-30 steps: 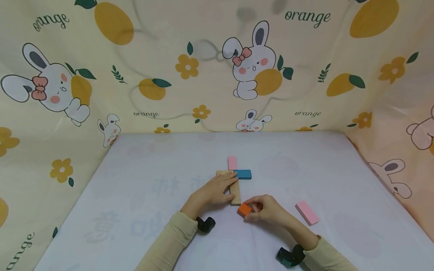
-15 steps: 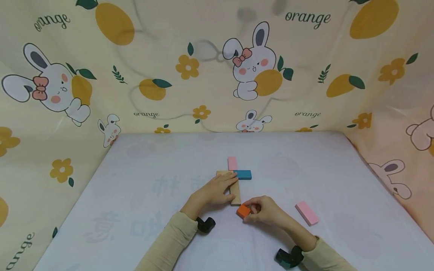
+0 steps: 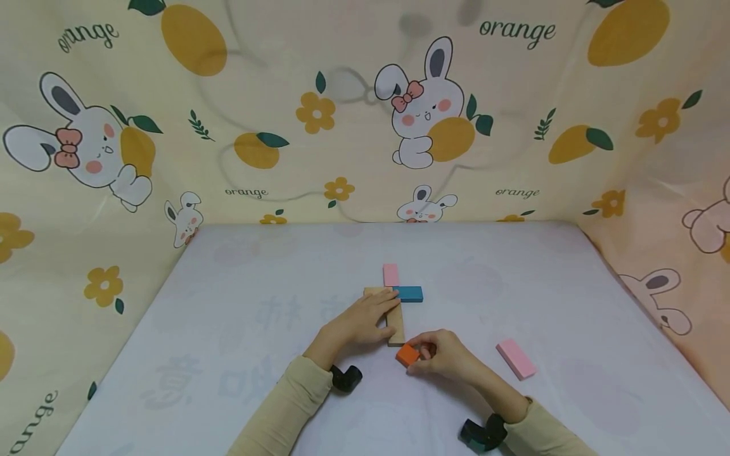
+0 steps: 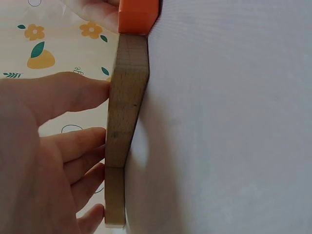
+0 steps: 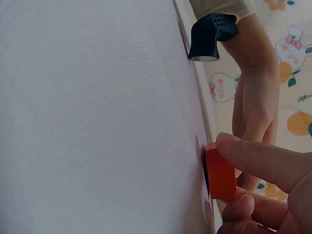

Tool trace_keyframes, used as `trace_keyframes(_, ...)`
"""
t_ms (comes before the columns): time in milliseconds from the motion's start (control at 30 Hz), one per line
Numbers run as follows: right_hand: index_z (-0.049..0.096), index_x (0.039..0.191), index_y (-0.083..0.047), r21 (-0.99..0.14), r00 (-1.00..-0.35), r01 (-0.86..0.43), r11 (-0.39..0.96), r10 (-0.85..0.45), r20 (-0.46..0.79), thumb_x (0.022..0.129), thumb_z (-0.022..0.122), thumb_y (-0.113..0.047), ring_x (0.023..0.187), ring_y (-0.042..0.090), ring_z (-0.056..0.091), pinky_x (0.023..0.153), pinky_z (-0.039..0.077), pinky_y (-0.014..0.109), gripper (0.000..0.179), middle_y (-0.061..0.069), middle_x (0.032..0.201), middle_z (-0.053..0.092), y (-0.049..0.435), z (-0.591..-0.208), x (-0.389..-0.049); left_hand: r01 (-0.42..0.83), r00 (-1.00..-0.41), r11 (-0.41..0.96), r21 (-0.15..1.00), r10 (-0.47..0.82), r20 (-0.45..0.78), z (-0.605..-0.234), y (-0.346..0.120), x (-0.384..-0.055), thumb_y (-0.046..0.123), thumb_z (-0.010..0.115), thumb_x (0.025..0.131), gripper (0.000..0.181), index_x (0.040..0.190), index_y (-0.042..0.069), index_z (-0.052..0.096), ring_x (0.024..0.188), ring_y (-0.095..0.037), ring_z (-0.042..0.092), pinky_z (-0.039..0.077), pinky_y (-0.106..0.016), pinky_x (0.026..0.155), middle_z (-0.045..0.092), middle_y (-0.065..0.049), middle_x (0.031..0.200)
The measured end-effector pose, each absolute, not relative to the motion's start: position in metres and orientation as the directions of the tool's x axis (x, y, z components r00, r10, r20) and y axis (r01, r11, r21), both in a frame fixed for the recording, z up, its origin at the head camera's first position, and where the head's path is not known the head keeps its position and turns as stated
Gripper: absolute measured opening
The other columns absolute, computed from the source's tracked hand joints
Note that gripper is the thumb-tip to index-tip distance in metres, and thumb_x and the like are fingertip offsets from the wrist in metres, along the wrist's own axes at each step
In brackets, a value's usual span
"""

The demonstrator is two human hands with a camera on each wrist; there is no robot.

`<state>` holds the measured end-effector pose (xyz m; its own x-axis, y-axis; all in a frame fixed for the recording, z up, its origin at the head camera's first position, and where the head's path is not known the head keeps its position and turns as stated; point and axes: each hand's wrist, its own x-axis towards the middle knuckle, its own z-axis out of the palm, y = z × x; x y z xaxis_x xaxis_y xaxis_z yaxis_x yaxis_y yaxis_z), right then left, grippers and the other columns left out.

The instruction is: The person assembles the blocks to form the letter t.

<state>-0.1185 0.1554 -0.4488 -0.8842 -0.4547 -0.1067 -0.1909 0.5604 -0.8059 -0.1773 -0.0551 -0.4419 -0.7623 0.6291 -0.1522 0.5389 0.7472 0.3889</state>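
Observation:
My left hand (image 3: 360, 318) rests with extended fingers on two plain wooden blocks, one lengthwise (image 3: 398, 324) and one crosswise (image 3: 372, 291) at its far end. In the left wrist view, its thumb and fingertips touch the upper faces of the wood (image 4: 122, 112). Between thumb and fingers, my right hand (image 3: 447, 352) pinches an orange block (image 3: 407, 355) at the near end of the lengthwise wooden block. The right wrist view shows this orange block (image 5: 222, 173) low over the tabletop, thumb on one side.
A blue block (image 3: 410, 294) lies right of the wood's far end, and a pink block (image 3: 390, 275) stands out behind it. Another pink block (image 3: 516, 359) lies apart on the white table (image 3: 570, 304), to the right. A patterned cloth (image 3: 342, 145) hangs behind.
My right hand has shifted slightly left with the orange block, along the near end of the wooden block. The left hand and the other blocks have stayed in place.

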Motion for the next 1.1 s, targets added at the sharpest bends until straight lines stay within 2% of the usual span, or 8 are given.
trace_keyframes(633, 0.070, 0.101, 0.004, -0.785, -0.901, -0.203, 0.586, -0.425, -0.085, 0.066, 0.086, -0.014, 0.057, 0.000, 0.039, 0.055, 0.034, 0.017, 0.043, -0.005, 0.061, 0.045, 0.1493, -0.4469, -0.1183, 0.551, -0.758, 0.740, 0.385, 0.637, -0.138, -0.4427, -0.0553, -0.1793, 0.034, 0.055, 0.095, 0.062, 0.150, 0.014, 0.034, 0.152, -0.018, 0.021, 0.021, -0.042, 0.123, 0.026, -0.001, 0.161)
trace_keyframes(1100, 0.069, 0.102, 0.005, -0.790, -0.902, -0.181, 0.586, -0.418, -0.104, 0.066, 0.087, -0.013, 0.056, 0.000, 0.039, 0.056, 0.035, 0.017, 0.044, -0.006, 0.060, 0.043, 0.1481, -0.4436, -0.1177, 0.552, -0.756, 0.738, 0.387, 0.639, -0.142, -0.4431, -0.0553, -0.1807, 0.033, 0.054, 0.095, 0.063, 0.151, 0.014, 0.033, 0.151, -0.019, 0.022, 0.021, -0.042, 0.123, 0.027, -0.002, 0.161)
